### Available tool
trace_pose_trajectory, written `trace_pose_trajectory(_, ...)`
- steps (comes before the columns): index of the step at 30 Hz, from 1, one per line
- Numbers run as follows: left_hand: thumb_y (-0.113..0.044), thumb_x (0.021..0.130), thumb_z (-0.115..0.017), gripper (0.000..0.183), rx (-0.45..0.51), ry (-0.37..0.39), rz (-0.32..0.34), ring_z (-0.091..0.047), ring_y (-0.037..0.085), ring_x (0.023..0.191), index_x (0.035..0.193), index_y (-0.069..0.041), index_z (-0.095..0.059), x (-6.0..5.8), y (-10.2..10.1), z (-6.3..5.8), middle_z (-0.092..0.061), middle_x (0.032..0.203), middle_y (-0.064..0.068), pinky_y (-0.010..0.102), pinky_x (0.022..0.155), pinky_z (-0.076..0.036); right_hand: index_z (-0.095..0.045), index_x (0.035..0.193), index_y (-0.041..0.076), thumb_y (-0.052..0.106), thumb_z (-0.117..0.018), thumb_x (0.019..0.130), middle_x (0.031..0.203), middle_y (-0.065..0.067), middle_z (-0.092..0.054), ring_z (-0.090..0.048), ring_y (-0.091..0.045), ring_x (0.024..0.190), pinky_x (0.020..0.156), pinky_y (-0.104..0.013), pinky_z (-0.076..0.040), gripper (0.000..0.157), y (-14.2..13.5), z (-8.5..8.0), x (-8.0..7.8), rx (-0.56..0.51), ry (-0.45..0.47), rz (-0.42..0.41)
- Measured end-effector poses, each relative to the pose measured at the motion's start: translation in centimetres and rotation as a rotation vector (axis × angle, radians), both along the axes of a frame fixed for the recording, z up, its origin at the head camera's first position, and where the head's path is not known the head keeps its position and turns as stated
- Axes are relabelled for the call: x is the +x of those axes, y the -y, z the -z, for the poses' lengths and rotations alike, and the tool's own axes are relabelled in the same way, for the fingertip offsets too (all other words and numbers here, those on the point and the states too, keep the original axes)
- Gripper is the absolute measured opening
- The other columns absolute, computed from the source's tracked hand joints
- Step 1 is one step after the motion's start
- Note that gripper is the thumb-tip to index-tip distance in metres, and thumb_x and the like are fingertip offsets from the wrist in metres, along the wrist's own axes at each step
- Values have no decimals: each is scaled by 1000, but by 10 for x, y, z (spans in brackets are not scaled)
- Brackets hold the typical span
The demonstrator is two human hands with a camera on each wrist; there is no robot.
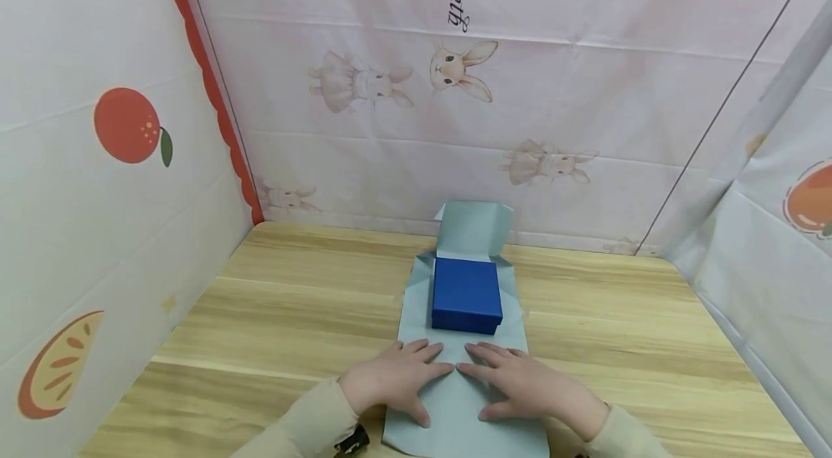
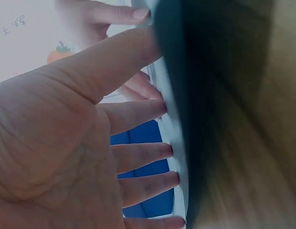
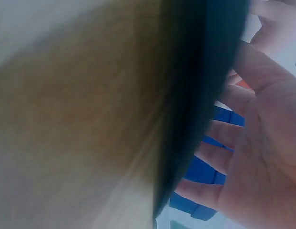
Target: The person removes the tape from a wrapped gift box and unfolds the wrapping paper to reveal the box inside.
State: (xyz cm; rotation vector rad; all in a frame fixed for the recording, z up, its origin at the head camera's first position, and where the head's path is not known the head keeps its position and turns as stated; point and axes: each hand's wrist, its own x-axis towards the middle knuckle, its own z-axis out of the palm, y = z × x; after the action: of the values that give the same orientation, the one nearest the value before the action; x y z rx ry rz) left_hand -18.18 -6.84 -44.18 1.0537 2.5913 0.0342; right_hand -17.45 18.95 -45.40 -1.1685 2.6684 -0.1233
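A long sheet of pale blue-green paper [image 1: 455, 422] lies on the table, its far end folded up. On it, beyond both hands, stands a closed blue box [image 1: 466, 292] with a lid. My left hand [image 1: 399, 373] rests on the paper's near part with fingers spread. Mirroring it from the other side, my right hand [image 1: 520, 378] touches the paper, fingers spread too, the index fingertips of both hands almost meeting. In the left wrist view the fingertips [image 2: 159, 106] press against the paper, whose near edge stands off the table. The right wrist view shows the blue box [image 3: 200, 171] behind the fingers.
The wood-grain table [image 1: 292, 313] ends at a printed cloth wall [image 1: 390, 176] at the back. More fabric hangs at the left and right. A small dark object [image 1: 353, 440] lies by the left sleeve. The paper's raised far flap [image 1: 471, 227] stands near the back wall.
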Motion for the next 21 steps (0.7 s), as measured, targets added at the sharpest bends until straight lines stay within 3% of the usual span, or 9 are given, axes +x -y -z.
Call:
trace_pose_trajectory(6, -56, 71, -79, 86, 2, 23, -60, -31, 33, 146, 147, -39, -41, -4, 10, -3, -30, 160, 5, 55, 109, -39, -39, 150, 30, 55, -59, 90, 157, -13, -36, -37, -40, 141, 102, -60, -42, 69, -16, -3, 0, -19, 28, -35)
trace_pose_trajectory(10, -52, 70, -82, 86, 44, 43, -98, -30, 35, 146, 146, -37, -43, -11, 30, -4, -29, 160, 8, 63, 109, -34, -40, 149, 32, 53, -60, 90, 157, -12, -36, -38, -40, 141, 105, -58, -41, 66, -36, -4, 1, -44, 58, 4)
trace_pose_trajectory(16, -57, 72, -77, 88, 78, 73, -119, -25, 35, 148, 149, -36, -39, -15, 56, -2, -25, 162, 7, 67, 110, -28, -48, 145, 30, 52, -62, 89, 151, -15, -44, -44, -43, 135, 100, -57, -45, 62, -66, -4, 9, -81, -18, 41)
trace_pose_trajectory(21, -57, 72, -76, 89, 103, 101, -124, -21, 37, 149, 150, -34, -38, -14, 63, -1, -23, 163, 7, 68, 110, -26, -48, 144, 31, 53, -60, 90, 150, -16, -45, -45, -46, 132, 96, -60, -45, 60, -76, -4, 13, -106, -49, 38)
